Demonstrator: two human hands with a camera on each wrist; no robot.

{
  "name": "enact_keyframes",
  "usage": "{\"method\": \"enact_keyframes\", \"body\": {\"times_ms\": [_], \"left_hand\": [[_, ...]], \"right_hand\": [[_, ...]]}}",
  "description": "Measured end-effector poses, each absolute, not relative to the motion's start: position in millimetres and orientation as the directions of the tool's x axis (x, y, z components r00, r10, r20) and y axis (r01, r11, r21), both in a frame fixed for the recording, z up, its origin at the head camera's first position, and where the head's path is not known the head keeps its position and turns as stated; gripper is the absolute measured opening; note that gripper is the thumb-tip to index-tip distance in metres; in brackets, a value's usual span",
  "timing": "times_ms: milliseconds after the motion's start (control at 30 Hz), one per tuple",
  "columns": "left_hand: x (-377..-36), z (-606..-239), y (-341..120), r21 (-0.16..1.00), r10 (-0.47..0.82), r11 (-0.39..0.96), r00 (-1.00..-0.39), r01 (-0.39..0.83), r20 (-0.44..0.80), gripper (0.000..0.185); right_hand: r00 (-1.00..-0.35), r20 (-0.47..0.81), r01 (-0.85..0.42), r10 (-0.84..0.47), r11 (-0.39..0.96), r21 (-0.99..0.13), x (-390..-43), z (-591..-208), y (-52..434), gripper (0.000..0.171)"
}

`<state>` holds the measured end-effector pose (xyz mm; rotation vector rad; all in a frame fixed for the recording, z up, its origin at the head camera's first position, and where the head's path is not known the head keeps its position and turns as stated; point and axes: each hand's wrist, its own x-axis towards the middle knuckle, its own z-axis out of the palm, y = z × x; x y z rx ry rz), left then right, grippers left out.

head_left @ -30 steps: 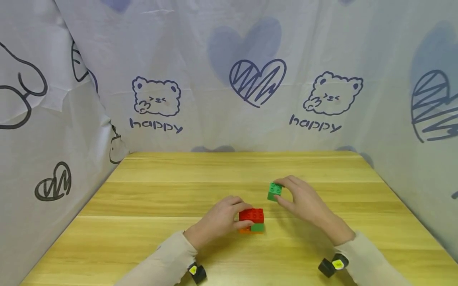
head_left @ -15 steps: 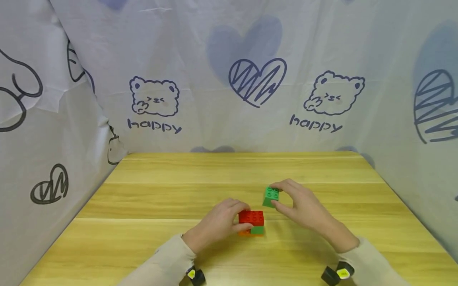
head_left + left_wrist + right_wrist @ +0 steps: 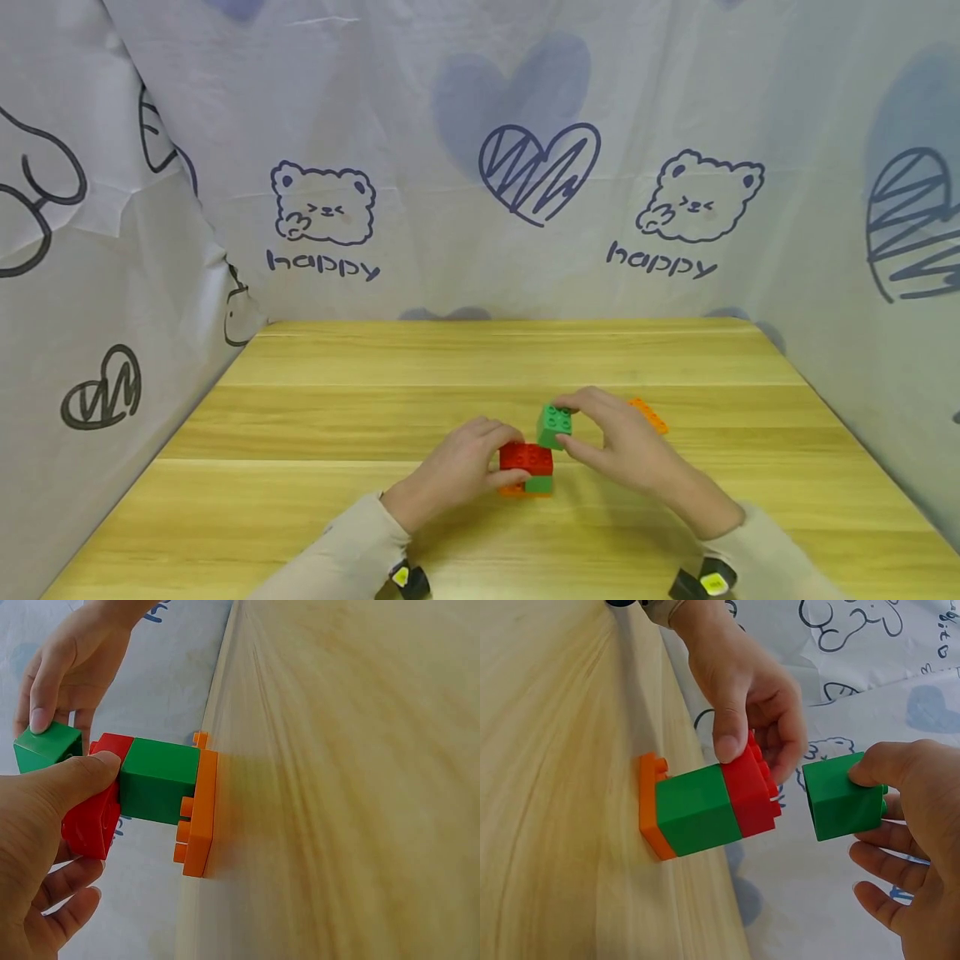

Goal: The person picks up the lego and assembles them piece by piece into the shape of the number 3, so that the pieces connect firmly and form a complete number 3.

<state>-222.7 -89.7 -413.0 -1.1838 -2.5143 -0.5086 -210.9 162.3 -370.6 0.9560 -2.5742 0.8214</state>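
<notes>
mid-stacking, with left hand [image 3: 457, 467] steadying the red brick [image 3: 527, 457] of the stack while right hand [image 3: 622, 446] pinches the green brick [image 3: 554, 425] just above, needing stud alignment then a downward press.

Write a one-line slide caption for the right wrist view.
Right hand holds a green brick beside the red brick of a stack gripped by the left hand.

Bricks: smooth semi-gloss plastic, green brick [image 3: 554, 425], red brick [image 3: 526, 457]. Table [image 3: 315, 467]: light wood, satin grain. Backdrop [image 3: 450, 167]: matt printed cloth.
</notes>
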Motion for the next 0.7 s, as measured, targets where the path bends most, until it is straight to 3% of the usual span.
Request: {"method": "enact_keyframes", "body": {"times_ms": [700], "left_hand": [[-222.2, -412.2, -89.2, 0.195, 0.671, 0.585, -0.604, 0.788, 0.43, 0.037]], "right_hand": [[-0.72, 0.422, -0.693, -0.551, 0.605, -0.393, -207.5, -377.9, 153.2, 0.037]]}}
